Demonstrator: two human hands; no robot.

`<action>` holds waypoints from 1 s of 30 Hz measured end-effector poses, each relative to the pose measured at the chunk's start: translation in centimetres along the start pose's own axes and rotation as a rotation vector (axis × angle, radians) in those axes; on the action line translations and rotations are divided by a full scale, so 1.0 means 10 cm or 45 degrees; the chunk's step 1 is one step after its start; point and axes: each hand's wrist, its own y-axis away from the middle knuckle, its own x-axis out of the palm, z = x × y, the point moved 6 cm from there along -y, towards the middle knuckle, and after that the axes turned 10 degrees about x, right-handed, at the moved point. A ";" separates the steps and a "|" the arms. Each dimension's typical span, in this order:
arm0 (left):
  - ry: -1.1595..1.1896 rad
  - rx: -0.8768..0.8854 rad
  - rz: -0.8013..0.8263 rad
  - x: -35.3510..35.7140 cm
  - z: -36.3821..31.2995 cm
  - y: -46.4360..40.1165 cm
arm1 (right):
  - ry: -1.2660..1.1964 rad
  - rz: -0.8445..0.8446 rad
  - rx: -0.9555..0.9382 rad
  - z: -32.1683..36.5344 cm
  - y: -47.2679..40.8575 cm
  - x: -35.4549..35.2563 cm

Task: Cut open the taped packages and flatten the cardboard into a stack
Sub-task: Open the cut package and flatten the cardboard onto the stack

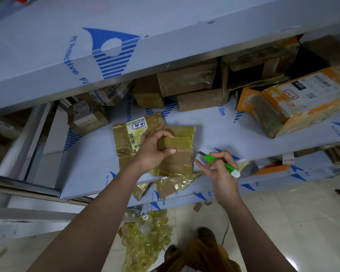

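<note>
I look down at a shelf (234, 132) covered in pale blue film. My left hand (155, 146) grips a flat brown taped package (177, 152) that lies on the shelf near the front edge, in the middle of my view. The thumb curls over its top flap and the fingers wrap round the far side. A second flat package with a white label (126, 134) lies just under it and sticks out to the left. The two are touching.

My right hand (220, 171) is just to the right of the package. It pinches a green cutter (220, 161) between the thumb and first finger. The other fingers are spread out loose below it. The grey tip of the cutter points left, just beside the right edge of the package. I cannot tell if it touches the tape.

At the far side of the shelf sit more brown boxes (185, 81), some stacked up. On the right lies a big orange and white box (294, 99), tipped on its side.

Bits of torn yellow tape and cardboard (171, 185) hang off the near edge of the shelf. On the floor near my feet lies a pile of crumpled yellow tape (145, 238). Another shelf (47, 46) with the same blue film is above, far and left.
</note>
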 end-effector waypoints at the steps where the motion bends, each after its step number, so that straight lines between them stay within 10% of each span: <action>1: 0.008 -0.008 0.000 -0.03 -0.02 -0.01 | 0.020 -0.048 0.001 -0.01 -0.01 -0.01; 12: -0.048 -0.271 -0.011 -0.26 -0.09 0.00 | -0.023 -0.259 0.001 0.08 0.04 0.38; 19: 0.370 -0.312 -0.262 -0.44 -0.12 0.17 | -0.032 -0.077 -0.126 0.39 -0.11 0.87; 30: 0.149 -0.439 -0.229 -0.43 0.33 0.66 | 0.647 0.245 -0.290 0.09 -0.30 1.24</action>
